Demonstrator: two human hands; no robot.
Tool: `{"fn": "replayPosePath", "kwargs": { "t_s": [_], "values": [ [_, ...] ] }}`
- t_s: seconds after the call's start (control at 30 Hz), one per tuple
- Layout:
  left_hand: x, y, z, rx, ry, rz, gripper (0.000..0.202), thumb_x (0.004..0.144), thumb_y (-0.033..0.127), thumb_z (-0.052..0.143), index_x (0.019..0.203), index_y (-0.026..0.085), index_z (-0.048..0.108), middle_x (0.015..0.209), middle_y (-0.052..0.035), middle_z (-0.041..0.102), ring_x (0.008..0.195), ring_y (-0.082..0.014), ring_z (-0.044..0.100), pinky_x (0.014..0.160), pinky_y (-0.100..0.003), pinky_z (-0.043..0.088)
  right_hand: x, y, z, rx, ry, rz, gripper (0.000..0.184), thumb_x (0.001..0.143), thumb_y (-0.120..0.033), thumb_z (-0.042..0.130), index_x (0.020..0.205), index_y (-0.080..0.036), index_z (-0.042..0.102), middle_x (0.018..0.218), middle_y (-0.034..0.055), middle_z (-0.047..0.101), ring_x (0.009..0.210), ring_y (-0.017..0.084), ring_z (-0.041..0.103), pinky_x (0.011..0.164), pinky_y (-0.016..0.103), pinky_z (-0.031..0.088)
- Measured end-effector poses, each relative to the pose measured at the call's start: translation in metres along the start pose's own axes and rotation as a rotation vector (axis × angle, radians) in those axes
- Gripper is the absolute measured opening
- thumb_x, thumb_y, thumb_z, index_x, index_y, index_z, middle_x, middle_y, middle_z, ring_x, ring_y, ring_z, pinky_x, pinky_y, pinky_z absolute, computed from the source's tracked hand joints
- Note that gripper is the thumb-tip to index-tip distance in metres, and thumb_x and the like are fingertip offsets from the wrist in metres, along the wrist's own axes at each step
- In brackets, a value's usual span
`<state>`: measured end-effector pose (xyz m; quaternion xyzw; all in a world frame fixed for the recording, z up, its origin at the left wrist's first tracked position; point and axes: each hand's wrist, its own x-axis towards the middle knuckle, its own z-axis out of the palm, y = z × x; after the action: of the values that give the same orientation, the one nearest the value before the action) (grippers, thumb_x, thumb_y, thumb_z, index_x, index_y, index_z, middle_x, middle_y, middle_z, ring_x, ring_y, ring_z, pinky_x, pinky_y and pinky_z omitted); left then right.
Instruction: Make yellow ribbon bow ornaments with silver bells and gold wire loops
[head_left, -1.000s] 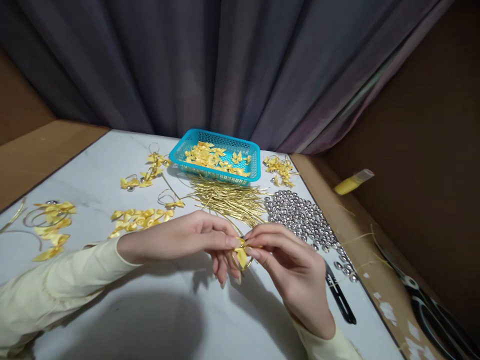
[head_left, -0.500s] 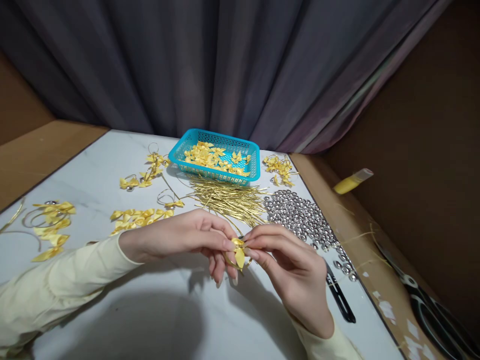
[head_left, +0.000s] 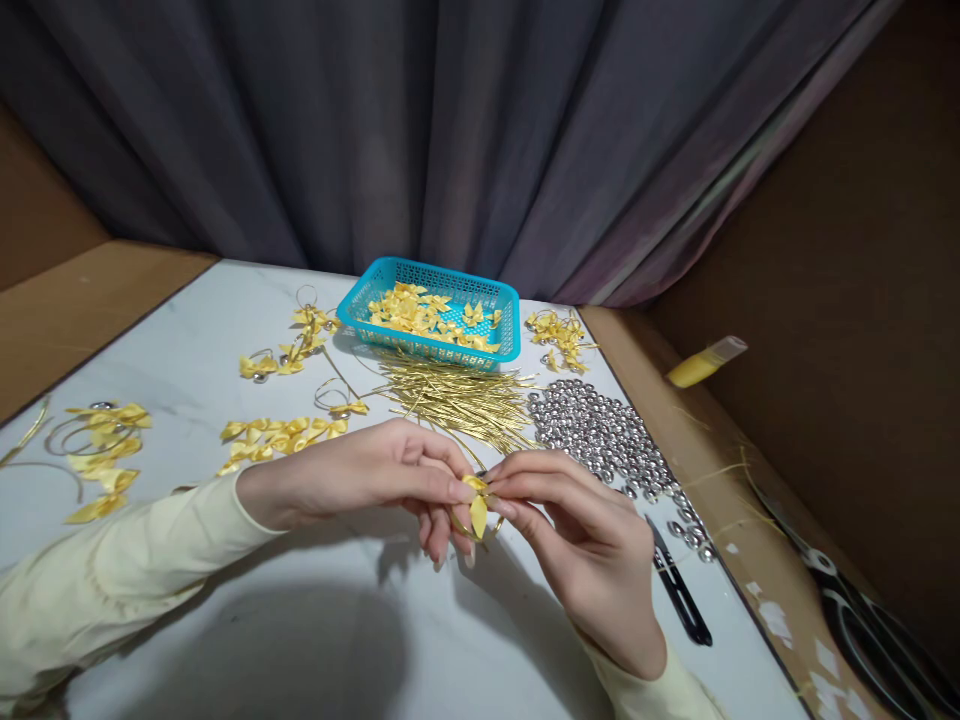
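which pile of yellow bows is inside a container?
The pile in the blue basket at the table's far edge: yellow bows lie inside its mesh walls. Every other cluster, such as the row beside the left hand, lies loose on the tabletop.

Both hands meet in the middle, low over the table. The left hand (head_left: 360,475) comes in from the left, fingers pinched tight. The right hand (head_left: 577,525) faces it — fingertips pinched too, touching the left ones.

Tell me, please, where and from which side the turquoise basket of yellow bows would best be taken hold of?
Probably the basket by its raised rim at the right short side, from above: that edge stands bare, while gold wires crowd the near wall.
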<state>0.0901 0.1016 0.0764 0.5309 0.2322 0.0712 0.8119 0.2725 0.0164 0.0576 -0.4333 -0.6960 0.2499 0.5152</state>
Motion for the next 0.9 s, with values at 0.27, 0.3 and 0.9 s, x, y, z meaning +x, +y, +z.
{"fn": "replayPosePath", "kwargs": {
  "t_s": [0.27, 0.3, 0.9],
  "values": [
    [-0.0036, 0.0039, 0.0027, 0.058, 0.126, 0.077, 0.011, 0.085, 0.022, 0.057, 0.081, 0.012, 0.060, 0.073, -0.0032, 0.070, 0.056, -0.0086, 0.062, 0.057, -0.018, 0.047, 0.0001, -0.0007, -0.0053, -0.182, 0.038, -0.090, 0.023, 0.077, 0.001, 0.058, 0.089, -0.019, 0.059, 0.104, 0.0076, 0.059, 0.097, 0.020, 0.055, 0.083, 0.038, 0.046],
    [-0.0042, 0.0039, 0.0029, 0.063, 0.130, 0.083, 0.011, 0.085, 0.022, 0.057, 0.081, 0.012, 0.059, 0.073, -0.0030, 0.070, 0.056, -0.0085, 0.062, 0.057, -0.018, 0.047, 0.0010, -0.0010, -0.0056, -0.226, 0.051, -0.113, 0.023, 0.077, 0.000, 0.058, 0.089, -0.019, 0.059, 0.103, 0.0077, 0.059, 0.097, 0.020, 0.055, 0.083, 0.038, 0.045],
    [-0.0086, 0.0061, 0.0056, 0.152, 0.187, 0.139, 0.013, 0.085, 0.025, 0.057, 0.079, 0.013, 0.057, 0.073, -0.0031, 0.070, 0.056, -0.0095, 0.062, 0.056, -0.019, 0.047, 0.0045, -0.0002, -0.0048, -0.314, -0.110, -0.052, 0.011, 0.085, -0.009, 0.049, 0.082, -0.018, 0.055, 0.072, 0.0030, 0.055, 0.068, 0.015, 0.050, 0.062, 0.029, 0.042]
  ]
}}
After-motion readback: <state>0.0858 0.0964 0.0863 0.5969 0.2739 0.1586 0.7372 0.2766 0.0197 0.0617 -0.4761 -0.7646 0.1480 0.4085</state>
